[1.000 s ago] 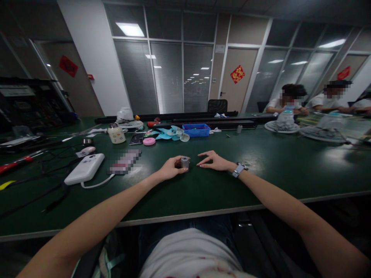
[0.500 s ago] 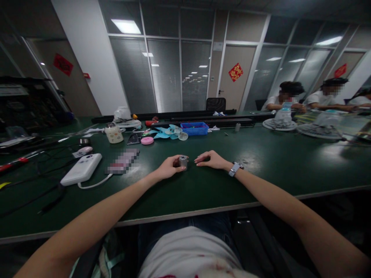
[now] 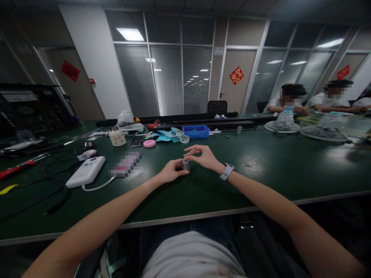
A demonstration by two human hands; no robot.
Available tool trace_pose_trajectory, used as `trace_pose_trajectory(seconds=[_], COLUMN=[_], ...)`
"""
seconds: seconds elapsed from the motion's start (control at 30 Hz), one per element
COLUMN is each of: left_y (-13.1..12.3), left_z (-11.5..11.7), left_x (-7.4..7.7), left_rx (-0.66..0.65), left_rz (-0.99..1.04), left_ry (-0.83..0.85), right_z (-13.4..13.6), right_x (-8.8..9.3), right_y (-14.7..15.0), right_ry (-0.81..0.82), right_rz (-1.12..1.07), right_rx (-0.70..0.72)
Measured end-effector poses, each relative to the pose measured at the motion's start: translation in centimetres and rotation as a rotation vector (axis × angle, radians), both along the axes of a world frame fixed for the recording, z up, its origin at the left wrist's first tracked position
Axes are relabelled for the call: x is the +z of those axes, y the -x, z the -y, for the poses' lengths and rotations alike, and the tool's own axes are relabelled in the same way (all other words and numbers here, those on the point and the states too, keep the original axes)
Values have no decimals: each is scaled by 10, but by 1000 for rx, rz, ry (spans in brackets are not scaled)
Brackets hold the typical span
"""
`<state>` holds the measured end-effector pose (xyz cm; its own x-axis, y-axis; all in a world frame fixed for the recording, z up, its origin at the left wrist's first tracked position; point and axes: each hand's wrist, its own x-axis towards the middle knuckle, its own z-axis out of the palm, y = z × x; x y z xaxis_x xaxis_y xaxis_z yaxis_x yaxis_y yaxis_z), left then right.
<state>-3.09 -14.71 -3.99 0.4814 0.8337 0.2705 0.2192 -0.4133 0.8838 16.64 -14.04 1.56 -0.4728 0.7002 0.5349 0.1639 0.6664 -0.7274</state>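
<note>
A small grey metal cylinder (image 3: 186,165) stands upright on the green table, with darker detail on its top face. My left hand (image 3: 171,171) is closed round it from the left, thumb at the near side and fingers behind. Just above the cylinder's top is my right hand (image 3: 203,157), its thumb and index finger pinched together at the rim, the other fingers stretched out. Whatever lies between those fingertips is too small to make out. A watch (image 3: 227,171) is on my right wrist.
Left of my hands lie a phone (image 3: 125,163), a white power bank (image 3: 86,172) with a cable, and several dark cords. Farther back are a patterned bottle (image 3: 117,136), a pink round lid (image 3: 149,143), blue fan blades (image 3: 169,135) and a blue tray (image 3: 196,132). People sit at far right.
My right hand has moved left, from beside the cylinder to over its top. My left hand keeps hold of the cylinder. The view has tilted up slightly.
</note>
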Motion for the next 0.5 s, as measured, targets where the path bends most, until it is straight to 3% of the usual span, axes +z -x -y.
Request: trace_pose_trajectory(seconds=[0.3, 0.5], left_y=[0, 0], left_z=[1, -1], left_x=[1, 1], left_rx=[3, 11], left_rz=[-26, -42], left_ry=[-26, -14], right_z=[-9, -10], right_x=[0, -8], right_y=[1, 2], right_ry=[15, 116], right_rz=[112, 12], right_rx=[61, 48])
